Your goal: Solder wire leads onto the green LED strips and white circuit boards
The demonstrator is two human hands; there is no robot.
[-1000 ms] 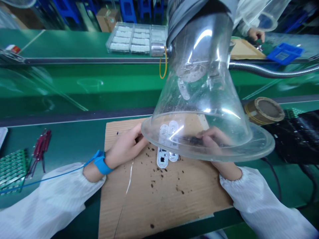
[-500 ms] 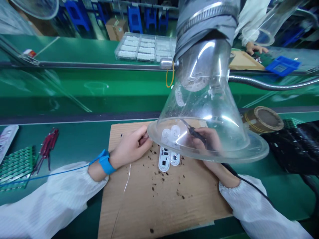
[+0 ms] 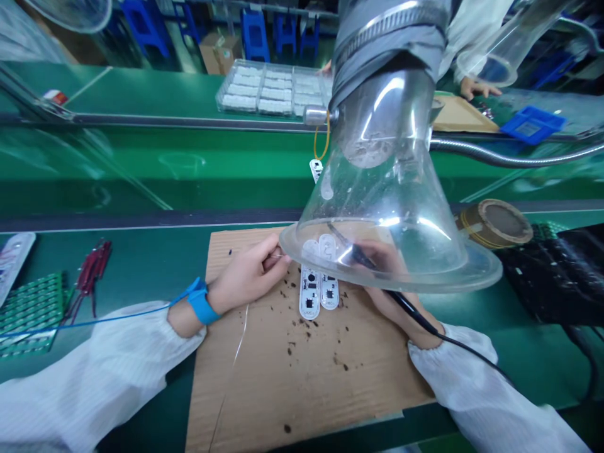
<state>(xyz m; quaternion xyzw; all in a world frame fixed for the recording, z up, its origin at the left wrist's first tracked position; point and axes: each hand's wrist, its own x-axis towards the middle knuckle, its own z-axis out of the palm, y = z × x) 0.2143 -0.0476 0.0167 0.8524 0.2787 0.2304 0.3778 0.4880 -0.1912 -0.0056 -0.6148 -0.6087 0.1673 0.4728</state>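
My left hand (image 3: 255,270) is closed in a pinch on a thin solder wire (image 3: 241,343), which trails down over the cardboard. In my right hand (image 3: 384,267), seen partly through the clear hood, is a soldering iron (image 3: 362,257); its tip points up and left over the circuit boards. Two narrow white circuit boards, a left one (image 3: 309,296) and a right one (image 3: 329,290), lie side by side on the cardboard sheet (image 3: 358,390). Their upper ends show through the hood, so the exact contact of tip and board is unclear.
A clear fume hood (image 3: 391,233) hangs low over the boards. Red wires (image 3: 89,274) and green circuit panels (image 3: 35,308) lie at left. A brown roll (image 3: 495,223) and a black object (image 3: 561,270) stand at right. Across the divider, a co-worker's hand (image 3: 479,87) rests near a blue tray (image 3: 533,124).
My right hand and the soldering iron have shifted left and slightly down, bringing the tip over the boards. My left hand has barely moved. The view has shifted slightly.
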